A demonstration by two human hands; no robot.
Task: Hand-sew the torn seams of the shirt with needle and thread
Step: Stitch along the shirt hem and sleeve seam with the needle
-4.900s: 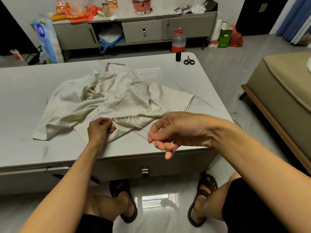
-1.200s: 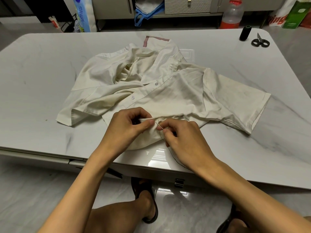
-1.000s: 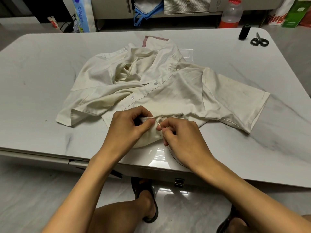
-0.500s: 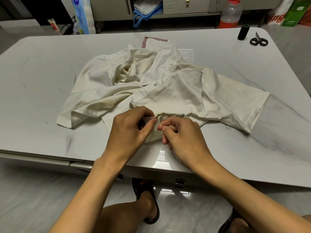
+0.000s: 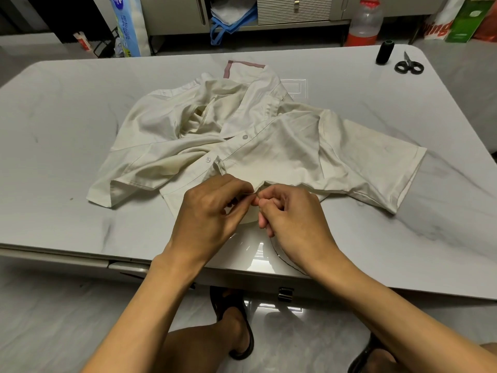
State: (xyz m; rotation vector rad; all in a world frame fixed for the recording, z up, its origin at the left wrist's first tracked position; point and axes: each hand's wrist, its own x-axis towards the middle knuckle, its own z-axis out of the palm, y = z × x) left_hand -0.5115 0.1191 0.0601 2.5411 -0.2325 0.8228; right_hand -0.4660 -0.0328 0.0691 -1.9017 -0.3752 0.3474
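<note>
A grey marbled table (image 5: 67, 117) carries one cream shirt (image 5: 269, 146), crumpled at its middle. At the shirt's near hem, the left hand (image 5: 212, 211) pinches a fold of cloth between thumb and curled fingers. Just right of that pinch, the right hand (image 5: 293, 219), fingers curled tight, pinches one needle (image 5: 257, 195). Only a sliver of the needle shows. It seems to point leftward at the held fold, so the stitch likely drives that way. One dark thread (image 5: 285, 261) trails nearward from the hem under the right hand. Past the shirt's far right lie one black spool (image 5: 385, 51) and one pair of scissors (image 5: 408, 66).
</note>
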